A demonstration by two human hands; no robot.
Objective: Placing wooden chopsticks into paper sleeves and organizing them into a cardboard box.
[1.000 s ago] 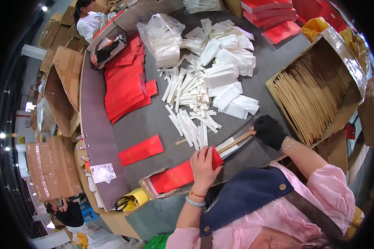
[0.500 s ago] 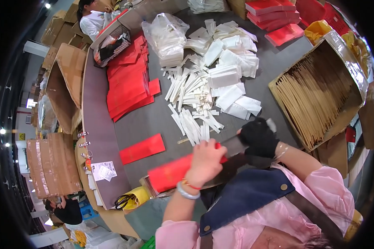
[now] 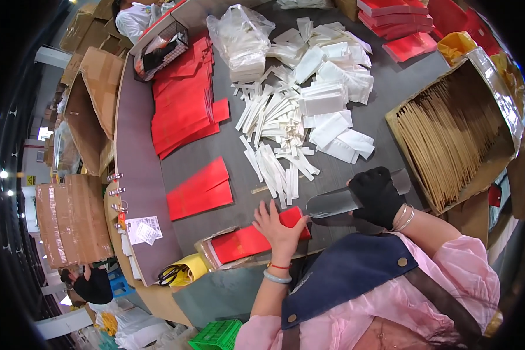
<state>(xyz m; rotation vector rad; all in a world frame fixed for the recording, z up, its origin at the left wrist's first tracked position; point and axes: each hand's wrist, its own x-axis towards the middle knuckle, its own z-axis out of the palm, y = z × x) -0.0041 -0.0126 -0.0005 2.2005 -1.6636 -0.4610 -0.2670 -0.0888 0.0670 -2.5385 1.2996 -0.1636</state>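
My left hand (image 3: 280,227) has its fingers spread over a red paper sleeve (image 3: 239,244). That sleeve lies on top in a shallow cardboard box (image 3: 205,252) at the table's near edge. In my black-gloved right hand (image 3: 376,197) is a smooth grey curved plastic piece (image 3: 332,204), shaped like a trough, fingers wrapped round its middle. Its left end comes close to my left thumb. Two red sleeves (image 3: 201,195) overlap at a slant on the table to the left, the upper one slightly blurred.
Farther back lie a red sleeve pile (image 3: 181,111), loose white strips (image 3: 274,125), white packets (image 3: 326,96) and a plastic bag (image 3: 239,44). At right stands a carton of thin tan sticks (image 3: 449,143). Red stacks (image 3: 396,23) sit far right. A yellow holder (image 3: 189,271) stands near left.
A second red sleeve now lies across the one at left. My left hand has opened over the box. The grey piece in my right hand shows more fully.
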